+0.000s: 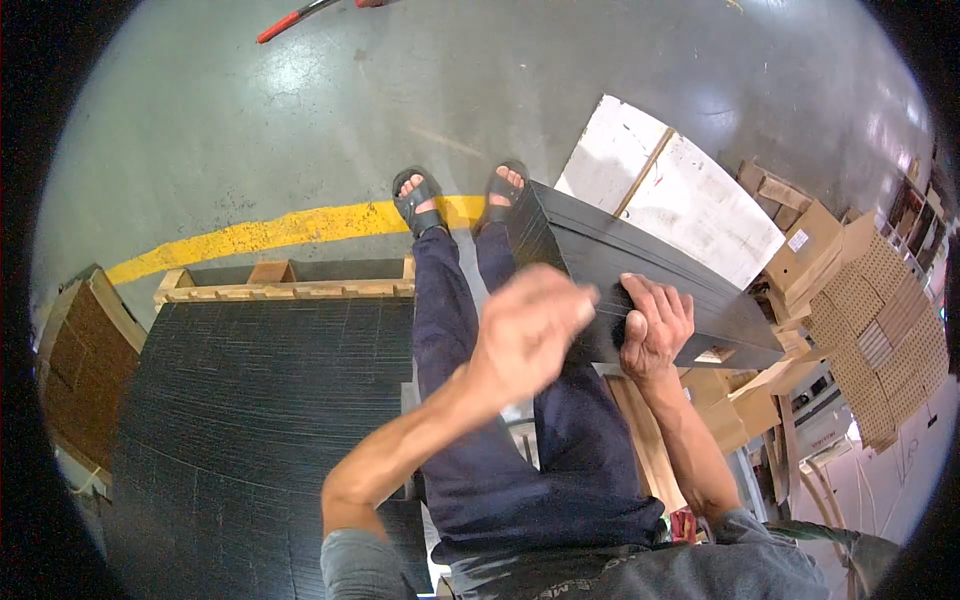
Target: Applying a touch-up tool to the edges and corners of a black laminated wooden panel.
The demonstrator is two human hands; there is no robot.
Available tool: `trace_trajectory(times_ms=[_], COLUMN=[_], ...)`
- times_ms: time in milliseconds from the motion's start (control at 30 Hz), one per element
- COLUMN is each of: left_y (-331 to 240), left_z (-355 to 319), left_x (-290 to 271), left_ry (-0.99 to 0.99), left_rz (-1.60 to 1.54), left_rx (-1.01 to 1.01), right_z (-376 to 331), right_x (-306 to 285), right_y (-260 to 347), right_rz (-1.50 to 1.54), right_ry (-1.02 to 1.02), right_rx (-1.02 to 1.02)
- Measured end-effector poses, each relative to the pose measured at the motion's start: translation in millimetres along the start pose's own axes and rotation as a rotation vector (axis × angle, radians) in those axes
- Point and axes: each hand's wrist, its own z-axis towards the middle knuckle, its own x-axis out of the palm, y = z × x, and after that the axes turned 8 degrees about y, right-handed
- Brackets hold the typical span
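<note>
Over the near left corner of a stack of black sheets (670,262), my left hand (535,330) is smeared by motion. Its fingers look curled, but what they hold, if anything, is not clear. My right hand (655,325) rests at the stack's near side, fingers bent toward the thumb. A dark patch shows between that thumb and the fingers, too dark against the black sheets to name. The stack's layered edges face me and run off to the right.
Left of my legs lies a wide, low stack of black sheets (260,420) by a wooden pallet (290,291). A white board (675,185) lies beyond the right stack. Cardboard boxes (808,245) and perforated brown sheets (870,335) crowd the right. A yellow line (270,232) crosses the floor.
</note>
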Motion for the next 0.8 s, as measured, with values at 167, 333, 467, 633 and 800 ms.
trace_trajectory(times_ms=[167,333,467,633,800], left_y=[-5.7,84.3,134.4,118.4,88.9], left_z=[35.5,74.3,56.4,-15.9,-72.9], left_x=[-27.7,-43.3,-61.6,-10.7,41.7], left_ry=[0.317,0.321,-0.278,-0.708,-0.900], left_rz=[-0.059,0.279,0.120,-0.456,-0.918], left_rx=[-0.153,-0.181,-0.415,-0.602,-0.619], right_z=[2.8,5.2,4.6,-1.5,10.2], right_x=[-7.2,-3.4,-0.2,-5.3,-18.3], right_y=[4.5,4.2,6.7,-1.4,-4.8], right_rz=[0.012,0.035,0.029,0.038,0.288], right_ry=[0.017,0.014,-0.003,0.015,0.230], right_rx=[-0.003,-0.005,-0.006,0.017,0.108])
